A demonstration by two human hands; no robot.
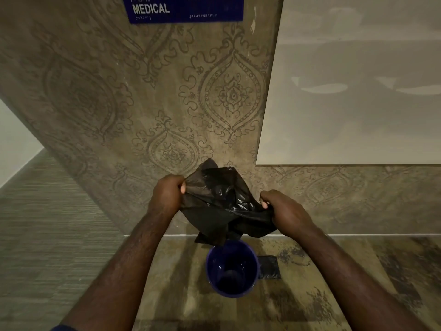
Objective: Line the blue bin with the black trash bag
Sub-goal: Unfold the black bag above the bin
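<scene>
Noted left hand [168, 194] and right hand [285, 209] each pinching an edge of the black trash bag [219, 204], crumpled between them. Blue bin [232, 271] stood upright on the floor [322, 295], directly below the bag, mouth open upward; neither hand nearer.

You see the blue wall sign reading "MEDICAL" [186, 8] cut off by the top edge, its small lettering too fine to read. The crumpled black plastic trash bag [222, 204] hides the far rim of the round blue plastic bin [253, 259]. Each grip's fingertips are buried in the bag's folds.
</scene>
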